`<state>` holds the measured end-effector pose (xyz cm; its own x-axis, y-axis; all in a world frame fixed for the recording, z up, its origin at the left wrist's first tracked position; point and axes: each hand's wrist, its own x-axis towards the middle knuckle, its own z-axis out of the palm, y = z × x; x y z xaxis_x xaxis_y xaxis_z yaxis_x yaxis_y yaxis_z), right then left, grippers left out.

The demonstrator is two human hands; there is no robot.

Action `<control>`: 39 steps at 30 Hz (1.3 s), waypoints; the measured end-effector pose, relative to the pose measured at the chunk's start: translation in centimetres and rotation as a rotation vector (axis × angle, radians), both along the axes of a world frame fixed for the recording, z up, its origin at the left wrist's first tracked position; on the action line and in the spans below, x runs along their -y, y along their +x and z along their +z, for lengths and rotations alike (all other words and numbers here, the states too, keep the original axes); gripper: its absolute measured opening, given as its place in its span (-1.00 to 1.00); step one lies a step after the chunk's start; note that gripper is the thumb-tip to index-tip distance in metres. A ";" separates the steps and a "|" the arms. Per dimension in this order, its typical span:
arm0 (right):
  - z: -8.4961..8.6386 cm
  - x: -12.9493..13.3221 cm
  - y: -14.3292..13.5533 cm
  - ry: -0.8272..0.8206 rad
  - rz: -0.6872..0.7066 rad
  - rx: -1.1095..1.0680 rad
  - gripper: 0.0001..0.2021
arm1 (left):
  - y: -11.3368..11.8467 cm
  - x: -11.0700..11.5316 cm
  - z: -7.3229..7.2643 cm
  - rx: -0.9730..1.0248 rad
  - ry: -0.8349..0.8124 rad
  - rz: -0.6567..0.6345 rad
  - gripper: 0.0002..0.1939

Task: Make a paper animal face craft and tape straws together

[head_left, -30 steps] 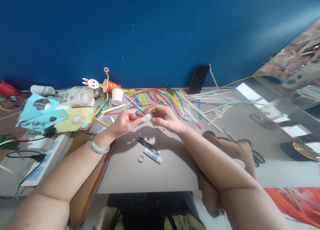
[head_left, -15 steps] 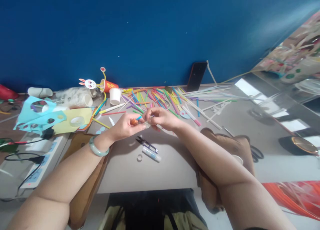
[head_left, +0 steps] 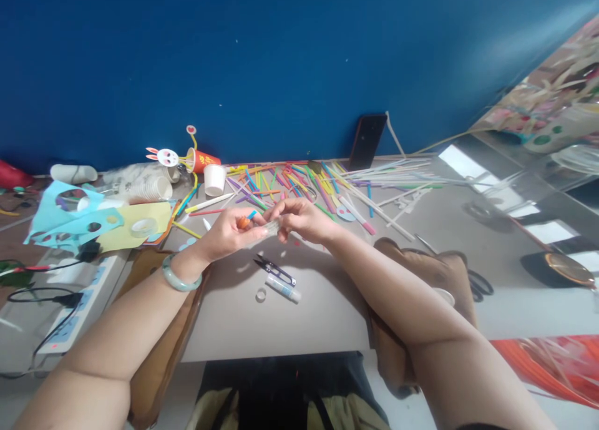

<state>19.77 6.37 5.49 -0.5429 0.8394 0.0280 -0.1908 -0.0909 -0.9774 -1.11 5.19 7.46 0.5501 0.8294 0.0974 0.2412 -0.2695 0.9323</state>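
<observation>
My left hand [head_left: 234, 233], with a pale green bangle on the wrist, is closed on a small orange piece [head_left: 243, 222] with a short blue piece [head_left: 251, 215] beside it. A translucent strip [head_left: 271, 226], perhaps clear tape, stretches from its fingertips to my right hand [head_left: 299, 220]. The right fingers pinch the strip's other end; their grip is partly hidden. Just below the hands lie black-handled thread snips [head_left: 276, 270], a glue stick [head_left: 283, 289] and a small clear ring or cap [head_left: 261, 294].
Colourful pipe cleaners [head_left: 299, 183] spread along the blue wall, where a dark phone [head_left: 367, 141] leans. A white paper cup [head_left: 215, 180] stands by a rabbit-faced cup figure [head_left: 201, 160]. Cut blue paper [head_left: 56, 211] and a power strip [head_left: 77, 311] are left; scissors [head_left: 480, 286] lie right.
My left hand has drawn slightly left, away from the right, and more of the translucent strip shows between them. The orange and blue pieces moved with it.
</observation>
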 end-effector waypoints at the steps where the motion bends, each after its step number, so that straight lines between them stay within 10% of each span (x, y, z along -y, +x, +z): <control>1: -0.1 0.0 0.0 0.004 0.013 -0.007 -0.82 | 0.0 0.0 0.0 0.001 0.001 0.003 -0.79; 39: -1.9 -0.3 -0.4 -0.130 0.108 -0.165 -0.74 | -0.5 -0.3 0.7 0.015 -0.013 0.018 -0.78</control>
<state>19.32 6.70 3.58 -0.6265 0.7792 0.0189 -0.3291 -0.2425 -0.9126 -1.58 5.48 8.17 0.5331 0.8406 0.0953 0.2316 -0.2533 0.9392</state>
